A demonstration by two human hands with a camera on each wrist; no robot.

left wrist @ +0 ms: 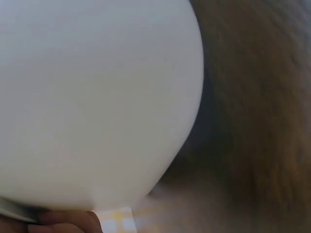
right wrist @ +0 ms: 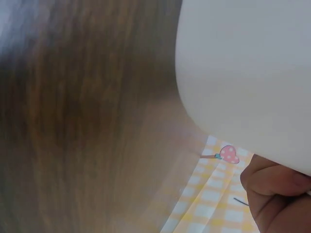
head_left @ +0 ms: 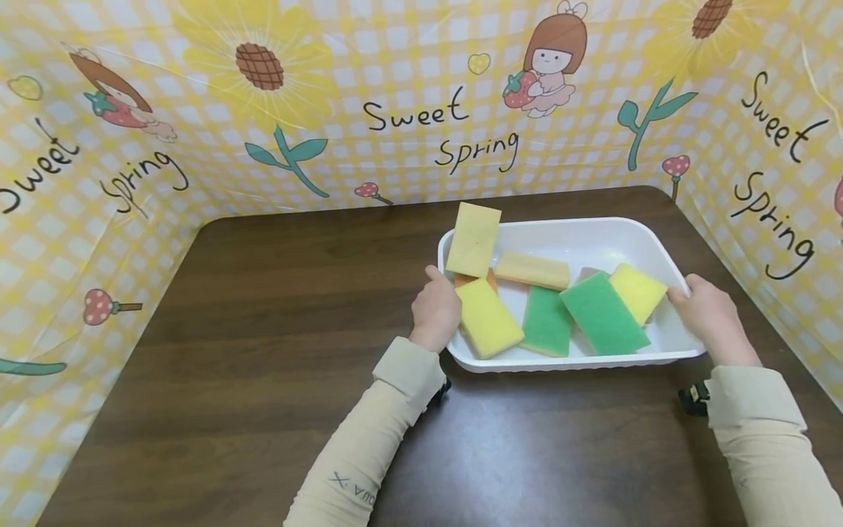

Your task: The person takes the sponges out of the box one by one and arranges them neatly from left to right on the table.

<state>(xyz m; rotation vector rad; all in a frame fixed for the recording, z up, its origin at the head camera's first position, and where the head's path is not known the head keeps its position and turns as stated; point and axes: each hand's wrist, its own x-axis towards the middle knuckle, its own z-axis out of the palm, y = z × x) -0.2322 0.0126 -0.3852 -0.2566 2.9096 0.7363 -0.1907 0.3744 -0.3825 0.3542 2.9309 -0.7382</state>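
Observation:
A white plastic tray [head_left: 672,333] is held at its two short ends, one hand on each. My left hand [head_left: 437,313] grips the left end, thumb up beside the rim. At the other end my right hand [head_left: 714,318] grips the rim, its fingers [right wrist: 274,182] curled beneath it in the right wrist view. Both wrist views look at the tray's pale underside [left wrist: 97,107], with dark table beyond. Inside lie several sponges: a green one [head_left: 604,313], another green one [head_left: 548,322], yellow ones [head_left: 489,318], and a pale yellow one [head_left: 474,240] leaning on the far left rim.
The tray is over the right half of a dark wood table [head_left: 263,351]. A yellow checked cloth [head_left: 408,66] with printed flowers and lettering stands as a wall behind and along both sides, near my right hand.

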